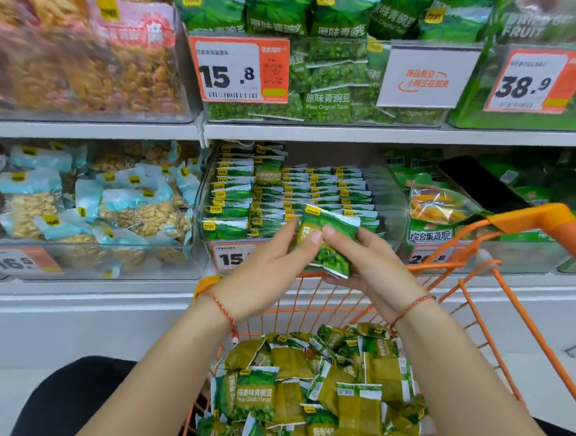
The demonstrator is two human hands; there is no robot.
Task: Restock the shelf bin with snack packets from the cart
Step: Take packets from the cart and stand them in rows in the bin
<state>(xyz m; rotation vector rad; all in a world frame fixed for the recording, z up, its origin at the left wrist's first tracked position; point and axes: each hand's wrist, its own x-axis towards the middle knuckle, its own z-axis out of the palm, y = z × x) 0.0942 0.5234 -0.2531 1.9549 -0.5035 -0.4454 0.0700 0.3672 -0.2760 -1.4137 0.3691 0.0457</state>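
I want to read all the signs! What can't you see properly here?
Head view only:
- Price tag under the bin: the left hand covers its digits after 15.
- Held packet: fingers of both hands cover its lettering; right hand.
- Top-left snack bags: blurred.
- Cart: cut off by the bottom edge.

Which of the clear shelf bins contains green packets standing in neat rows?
The lower middle bin, directly behind the packet held in both hands. The other bins hold loosely piled bags.
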